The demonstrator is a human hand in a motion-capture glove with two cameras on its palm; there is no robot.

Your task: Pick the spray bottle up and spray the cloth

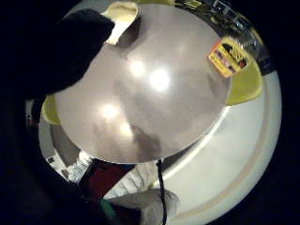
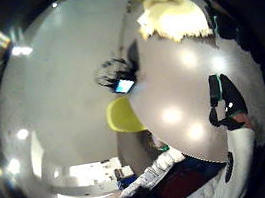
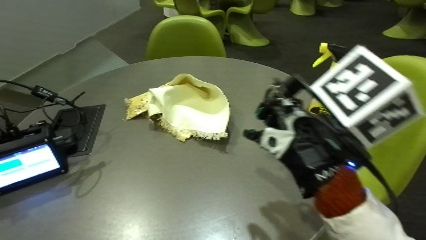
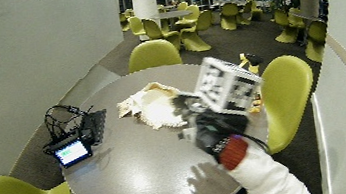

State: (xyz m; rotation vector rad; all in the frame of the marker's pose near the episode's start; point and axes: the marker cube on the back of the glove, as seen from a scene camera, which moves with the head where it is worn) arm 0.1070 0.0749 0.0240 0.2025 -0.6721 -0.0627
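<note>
A cream cloth (image 3: 190, 107) with a fringed edge lies crumpled near the middle of the round grey table (image 3: 166, 190). The spray bottle (image 3: 324, 52) stands at the table's right edge; only its yellow trigger top shows, and the rest is hidden behind my hand. The little finger side palm view shows its orange and yellow label (image 1: 228, 57). My gloved right hand (image 3: 296, 142) hovers above the table, right of the cloth and in front of the bottle. Its fingers are loosely curled and hold nothing. The cloth (image 1: 123, 16) also appears in that palm view, and in the thumb side palm view as the cloth (image 2: 175, 18).
A small lit screen (image 3: 26, 165) with cables and a black pad (image 3: 83, 127) sit at the table's left side. Green chairs stand behind the table (image 3: 183, 35) and to its right (image 3: 403, 135). Bare tabletop lies between my hand and the screen.
</note>
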